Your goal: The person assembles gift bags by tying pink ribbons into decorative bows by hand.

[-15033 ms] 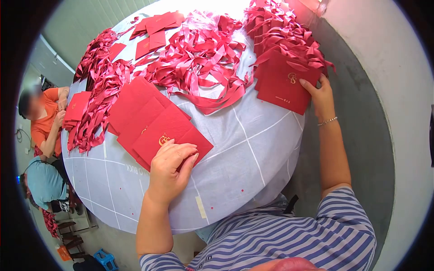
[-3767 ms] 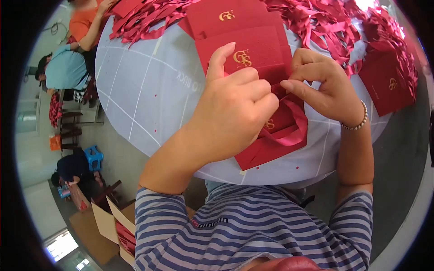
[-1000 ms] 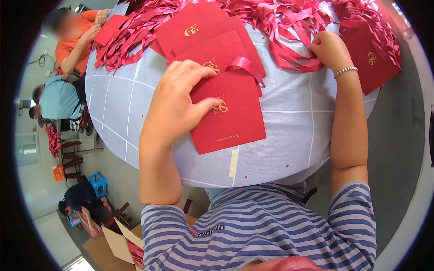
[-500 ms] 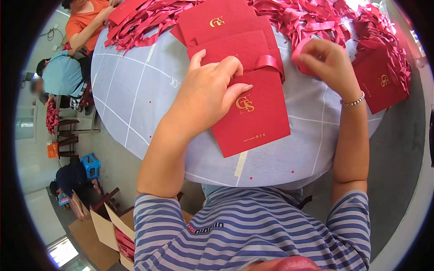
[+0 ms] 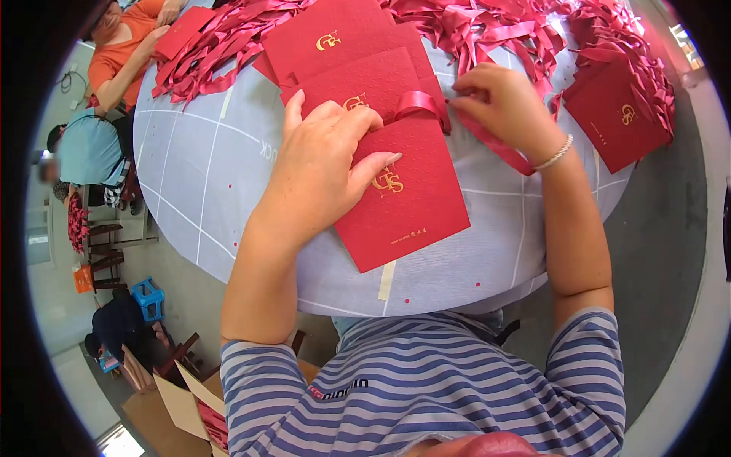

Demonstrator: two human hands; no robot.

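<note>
My left hand is closed over a red envelope with a gold logo, its thumb lying across the front and its index finger curled beside the top edge. A loop of shiny ribbon arches from that edge. To the right, my right hand pinches a pink-red ribbon whose strip trails below the fingers. Under and behind the front envelope lie more red envelopes, overlapping one another.
Tangled ribbons heap along the far side of the grid-patterned tablecloth. Ribboned red envelopes are piled at right. A person in orange sits at the far left, others behind. An open carton stands at lower left.
My right hand has moved left toward the ribbon loop, and the ribbon it pinches now stretches out below it. My left hand keeps its place on the envelope while the view shifts slightly.
</note>
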